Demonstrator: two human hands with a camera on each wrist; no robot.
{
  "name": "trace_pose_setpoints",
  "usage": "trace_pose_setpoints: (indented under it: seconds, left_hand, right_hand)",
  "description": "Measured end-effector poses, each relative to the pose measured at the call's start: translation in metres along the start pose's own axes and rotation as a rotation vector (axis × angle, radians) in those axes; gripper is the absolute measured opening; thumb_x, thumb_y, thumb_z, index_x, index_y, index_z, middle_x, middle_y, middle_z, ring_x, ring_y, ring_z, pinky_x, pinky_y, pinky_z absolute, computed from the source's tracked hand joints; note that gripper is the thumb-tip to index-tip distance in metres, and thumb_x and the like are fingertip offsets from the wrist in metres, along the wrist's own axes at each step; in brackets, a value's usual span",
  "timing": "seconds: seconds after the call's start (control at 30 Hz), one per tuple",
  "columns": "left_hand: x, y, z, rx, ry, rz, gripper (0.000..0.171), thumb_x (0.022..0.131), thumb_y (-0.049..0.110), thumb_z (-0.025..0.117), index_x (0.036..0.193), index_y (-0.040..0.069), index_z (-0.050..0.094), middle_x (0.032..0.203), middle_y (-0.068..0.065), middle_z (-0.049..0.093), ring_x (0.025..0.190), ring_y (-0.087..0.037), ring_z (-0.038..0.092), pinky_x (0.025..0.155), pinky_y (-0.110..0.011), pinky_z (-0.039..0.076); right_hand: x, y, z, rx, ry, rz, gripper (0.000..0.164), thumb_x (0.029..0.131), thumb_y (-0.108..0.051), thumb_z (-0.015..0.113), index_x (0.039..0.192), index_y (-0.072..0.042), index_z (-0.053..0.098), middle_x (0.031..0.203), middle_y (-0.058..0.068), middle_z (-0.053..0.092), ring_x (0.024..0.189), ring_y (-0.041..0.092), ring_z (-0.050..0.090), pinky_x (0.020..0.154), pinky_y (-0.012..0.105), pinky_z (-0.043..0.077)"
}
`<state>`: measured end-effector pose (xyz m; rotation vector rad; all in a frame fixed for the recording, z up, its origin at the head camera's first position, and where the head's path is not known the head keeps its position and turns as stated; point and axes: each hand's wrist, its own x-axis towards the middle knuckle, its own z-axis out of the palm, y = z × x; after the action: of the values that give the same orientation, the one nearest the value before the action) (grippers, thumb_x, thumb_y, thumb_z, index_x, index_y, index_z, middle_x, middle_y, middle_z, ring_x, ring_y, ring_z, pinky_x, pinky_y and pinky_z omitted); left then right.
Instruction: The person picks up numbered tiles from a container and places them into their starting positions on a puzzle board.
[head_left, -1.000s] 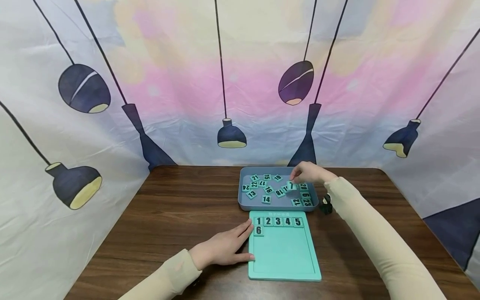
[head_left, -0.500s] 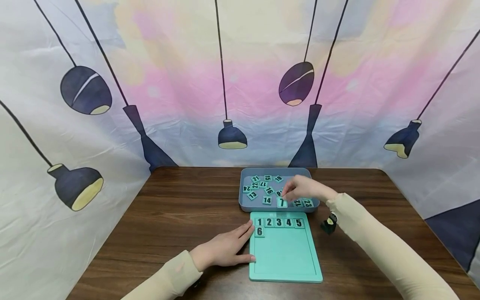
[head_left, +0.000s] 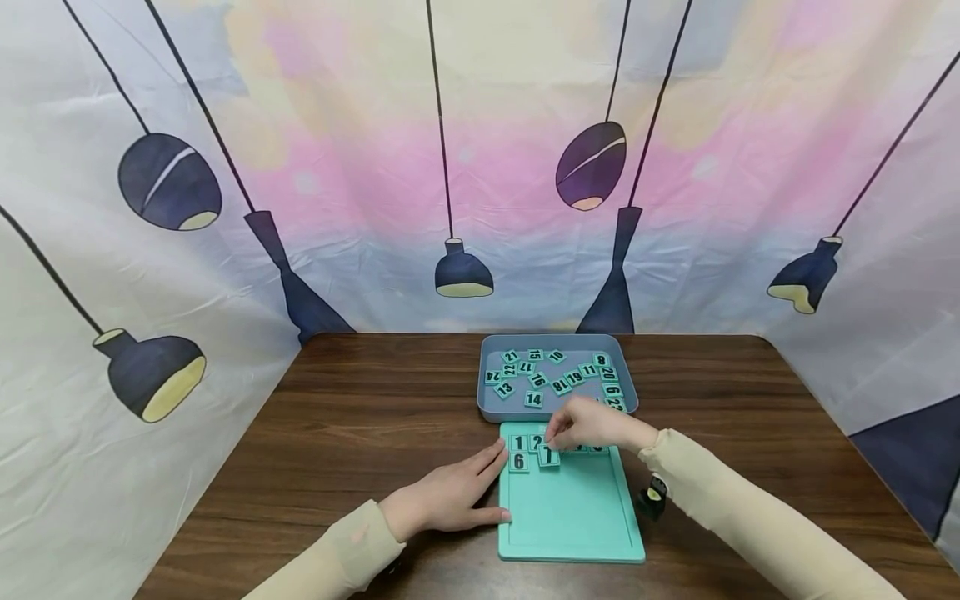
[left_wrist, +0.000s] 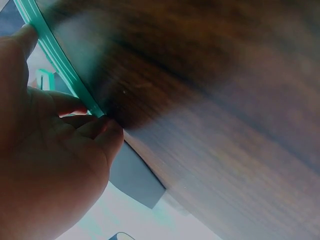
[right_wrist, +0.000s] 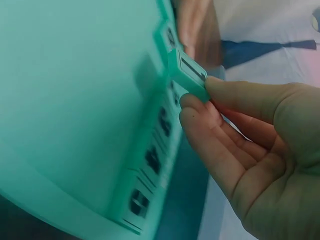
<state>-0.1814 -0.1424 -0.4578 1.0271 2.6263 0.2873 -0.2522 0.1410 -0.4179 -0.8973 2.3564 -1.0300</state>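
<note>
My right hand point(head_left: 592, 423) pinches the green number 7 tile point(head_left: 549, 456) between thumb and fingertips, over the upper part of the mint-green board point(head_left: 570, 517). In the right wrist view the pinched tile point(right_wrist: 189, 75) is tilted above the board, near the tiles along its edge. A top row of number tiles starts with the 1 tile point(head_left: 518, 443); the hand covers part of that row. Below the 1 lies the 6 tile point(head_left: 518, 462). My left hand point(head_left: 450, 493) rests at the board's left side, fingers extended, fingertips and thumb on its edge point(left_wrist: 62, 62).
Behind the board stands a blue-grey tray point(head_left: 482, 404) holding several loose number tiles, among them the 14 tile point(head_left: 534, 399). Both sit on a brown wooden table point(head_left: 360, 425). A curtain point(head_left: 360, 167) printed with lamps hangs behind the table.
My right hand has carried the 7 tile from the tray's right side, forward and left, to over the board. The left hand has stayed at the board's edge.
</note>
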Motion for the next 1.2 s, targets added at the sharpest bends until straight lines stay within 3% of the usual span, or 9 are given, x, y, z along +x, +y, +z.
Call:
trace_pose_setpoints:
  seconds: [0.23, 0.5, 0.67, 0.87, 1.2]
  left_hand:
    - [0.0, 0.0, 0.0, 0.0, 0.002, 0.0, 0.089, 0.098, 0.066, 0.046, 0.162, 0.011, 0.02, 0.168, -0.006, 0.014, 0.148, -0.02, 0.03, 0.107, -0.037, 0.044]
    - [0.0, 0.001, -0.001, 0.009, 0.008, 0.006, 0.088, 0.099, 0.066, 0.046, 0.162, 0.01, 0.02, 0.168, -0.007, 0.014, 0.149, -0.02, 0.029, 0.108, -0.037, 0.043]
    - [-0.001, 0.002, -0.002, 0.01, 0.014, 0.007, 0.088, 0.099, 0.065, 0.047, 0.162, 0.009, 0.021, 0.168, -0.008, 0.015, 0.149, -0.021, 0.029, 0.109, -0.038, 0.042]
    - [-0.002, 0.002, -0.002, 0.013, 0.016, 0.007, 0.088, 0.099, 0.065, 0.047, 0.162, 0.009, 0.021, 0.168, -0.009, 0.015, 0.149, -0.021, 0.029, 0.108, -0.038, 0.042]
    - [-0.001, 0.002, -0.003, 0.005, 0.008, 0.001, 0.087, 0.099, 0.065, 0.046, 0.162, 0.01, 0.021, 0.168, -0.008, 0.015, 0.149, -0.022, 0.03, 0.108, -0.039, 0.043]
  right_hand:
    - [0.001, 0.006, 0.018, -0.104, 0.072, -0.04, 0.008, 0.094, -0.006, 0.07, 0.092, -0.007, 0.078, 0.081, -0.006, 0.07, 0.067, 0.007, 0.061, 0.062, 0.027, 0.051]
    - [-0.002, 0.002, 0.027, -0.205, 0.15, -0.017, 0.005, 0.092, -0.009, 0.074, 0.089, -0.007, 0.077, 0.079, -0.008, 0.069, 0.066, 0.004, 0.057, 0.063, 0.026, 0.049]
    - [-0.007, 0.0, 0.032, -0.229, 0.148, -0.01, 0.005, 0.088, -0.01, 0.079, 0.09, -0.008, 0.075, 0.074, -0.01, 0.063, 0.063, 0.004, 0.053, 0.06, 0.025, 0.047]
    - [-0.012, -0.002, 0.041, -0.276, 0.138, -0.029, 0.017, 0.083, -0.01, 0.082, 0.097, -0.008, 0.072, 0.079, -0.006, 0.059, 0.068, 0.005, 0.05, 0.063, 0.025, 0.046]
    - [-0.005, -0.001, 0.05, -0.311, 0.174, -0.054, 0.018, 0.084, -0.008, 0.081, 0.1, -0.008, 0.073, 0.077, -0.007, 0.059, 0.066, 0.004, 0.05, 0.062, 0.026, 0.046]
